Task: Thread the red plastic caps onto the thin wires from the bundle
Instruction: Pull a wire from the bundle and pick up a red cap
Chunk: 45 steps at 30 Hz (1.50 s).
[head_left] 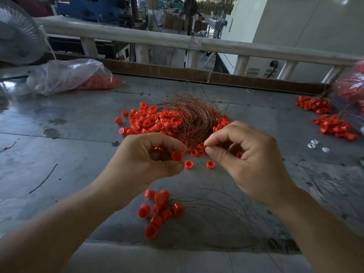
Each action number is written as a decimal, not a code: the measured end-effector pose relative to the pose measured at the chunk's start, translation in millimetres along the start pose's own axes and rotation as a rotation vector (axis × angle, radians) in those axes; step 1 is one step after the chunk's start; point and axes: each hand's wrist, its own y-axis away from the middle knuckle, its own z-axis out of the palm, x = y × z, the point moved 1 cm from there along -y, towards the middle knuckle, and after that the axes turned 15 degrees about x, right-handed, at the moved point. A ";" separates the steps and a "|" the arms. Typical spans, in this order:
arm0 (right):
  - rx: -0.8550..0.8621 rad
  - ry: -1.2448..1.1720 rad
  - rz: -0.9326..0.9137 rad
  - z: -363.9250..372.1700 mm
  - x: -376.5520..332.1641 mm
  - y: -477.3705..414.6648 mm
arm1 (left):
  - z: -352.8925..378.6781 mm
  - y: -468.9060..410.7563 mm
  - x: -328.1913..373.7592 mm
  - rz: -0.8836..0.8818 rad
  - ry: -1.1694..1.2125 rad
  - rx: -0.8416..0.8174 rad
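Workshop behind a scuffed grey metal desk (69, 123).
A pale railing on round posts (137, 39) runs behind the brown cardboard strip (157, 70) at its far edge; a white table fan (17, 36) stands left, a black pedestal fan (190, 8) and blue machine (90, 8) lie beyond, a cream wall (295, 22) right.

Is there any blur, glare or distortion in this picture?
Head view: the railing bows from wide-angle distortion; the caps at the right edge are blurred; the table shows soft glare; the left hand and right hand look sharp.
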 end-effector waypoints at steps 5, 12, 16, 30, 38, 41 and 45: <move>-0.019 -0.034 0.056 1.5 -2.7 1.9 | 1.4 1.9 0.4 -0.015 0.052 -0.048; -0.095 -0.092 0.054 10.6 -10.2 9.1 | 3.6 4.5 0.3 0.006 0.002 -0.052; -0.104 -0.070 0.053 11.0 -9.6 8.5 | 4.0 5.0 1.2 0.052 -0.014 -0.102; -0.073 -0.085 0.114 7.5 -8.3 4.4 | 1.2 4.2 1.8 0.046 -0.014 -0.053; -0.089 -0.138 0.109 8.0 -12.5 6.6 | 2.9 5.1 7.3 0.084 0.060 -0.013; -0.096 -0.132 0.102 9.5 -13.2 8.9 | 3.0 4.3 6.6 0.052 0.128 -0.021; -0.084 -0.124 0.085 10.0 -12.3 8.6 | 4.2 3.5 5.5 0.035 0.165 -0.025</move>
